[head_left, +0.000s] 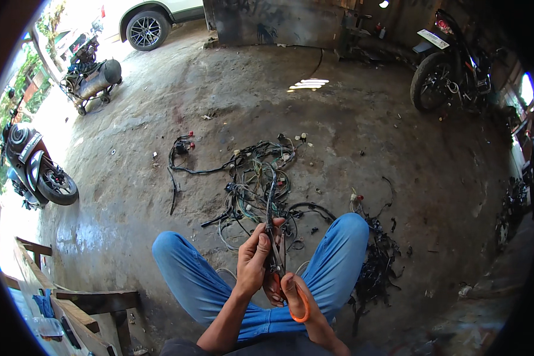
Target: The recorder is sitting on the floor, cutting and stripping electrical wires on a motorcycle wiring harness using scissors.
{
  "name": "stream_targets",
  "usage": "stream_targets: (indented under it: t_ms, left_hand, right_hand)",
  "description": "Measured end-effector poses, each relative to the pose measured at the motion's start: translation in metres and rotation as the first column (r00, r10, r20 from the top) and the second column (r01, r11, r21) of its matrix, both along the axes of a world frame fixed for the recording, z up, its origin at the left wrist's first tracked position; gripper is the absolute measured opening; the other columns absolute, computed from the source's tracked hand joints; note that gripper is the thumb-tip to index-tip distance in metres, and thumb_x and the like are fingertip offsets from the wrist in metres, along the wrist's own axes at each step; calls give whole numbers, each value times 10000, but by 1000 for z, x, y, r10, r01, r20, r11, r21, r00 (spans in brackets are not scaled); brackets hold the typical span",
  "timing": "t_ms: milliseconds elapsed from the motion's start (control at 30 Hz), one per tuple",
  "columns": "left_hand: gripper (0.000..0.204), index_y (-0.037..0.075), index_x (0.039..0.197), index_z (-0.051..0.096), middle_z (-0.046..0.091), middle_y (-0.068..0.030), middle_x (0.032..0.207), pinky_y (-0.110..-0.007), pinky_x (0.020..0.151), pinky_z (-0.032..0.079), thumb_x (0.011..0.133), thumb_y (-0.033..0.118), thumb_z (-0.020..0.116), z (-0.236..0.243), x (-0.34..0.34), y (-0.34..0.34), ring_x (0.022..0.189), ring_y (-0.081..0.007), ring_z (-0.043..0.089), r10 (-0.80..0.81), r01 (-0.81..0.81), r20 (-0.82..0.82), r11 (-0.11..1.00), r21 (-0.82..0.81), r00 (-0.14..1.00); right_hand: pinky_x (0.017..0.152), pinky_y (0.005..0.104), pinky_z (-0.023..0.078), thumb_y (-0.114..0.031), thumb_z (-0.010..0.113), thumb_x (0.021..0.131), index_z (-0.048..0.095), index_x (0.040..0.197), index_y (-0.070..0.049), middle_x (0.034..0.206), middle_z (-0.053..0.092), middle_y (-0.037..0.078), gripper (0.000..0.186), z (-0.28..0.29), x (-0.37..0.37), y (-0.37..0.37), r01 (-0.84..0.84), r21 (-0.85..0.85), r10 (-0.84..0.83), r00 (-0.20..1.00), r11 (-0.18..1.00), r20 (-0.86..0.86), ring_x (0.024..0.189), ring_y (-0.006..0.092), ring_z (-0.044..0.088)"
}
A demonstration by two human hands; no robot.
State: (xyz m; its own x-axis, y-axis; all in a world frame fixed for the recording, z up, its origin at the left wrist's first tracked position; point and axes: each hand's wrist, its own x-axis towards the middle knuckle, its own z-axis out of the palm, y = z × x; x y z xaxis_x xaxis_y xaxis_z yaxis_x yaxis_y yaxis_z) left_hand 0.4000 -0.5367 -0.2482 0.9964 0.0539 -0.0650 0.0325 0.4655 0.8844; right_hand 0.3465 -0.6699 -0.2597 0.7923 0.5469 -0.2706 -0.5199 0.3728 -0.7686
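Note:
Between my knees, my left hand is closed round a dark taped wiring harness, thumb on top. The harness runs away from me into a tangle of loose wires with small connectors on the floor. My right hand grips scissors by their orange handle. The scissors' metal blades point away from me, alongside the harness and close to my left fingers. Whether the blades touch the harness I cannot tell. Part of the right fingers is hidden behind the handle and the harness.
Black scraps lie in a heap beside my right knee. A wooden bench stands at lower left. A motorcycle and an air compressor are on the left, another motorcycle far right. A white car stands at the back.

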Motion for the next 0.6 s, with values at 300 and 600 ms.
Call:
stream_targets:
  t_ms: [300,600]
  left_hand:
    - [506,-51,1431,474,597,18,984,-190,774,437,1059,291,508,17,0,7,854,-45,542,-83,78,-29,987,-137,996]
    - [495,-51,1438,457,515,3,957,-207,777,418,1092,299,414,16,-2,-1,873,-74,496,-125,130,47,985,-115,991]
  right_hand:
    - [556,225,361,-659,404,990,442,873,-82,723,374,-22,590,38,11,-21,-179,-204,173,984,962,-44,598,84,359]
    - [626,290,453,-644,369,1002,456,982,-22,796,446,46,629,34,-2,-28,-204,97,216,968,974,-132,722,122,484]
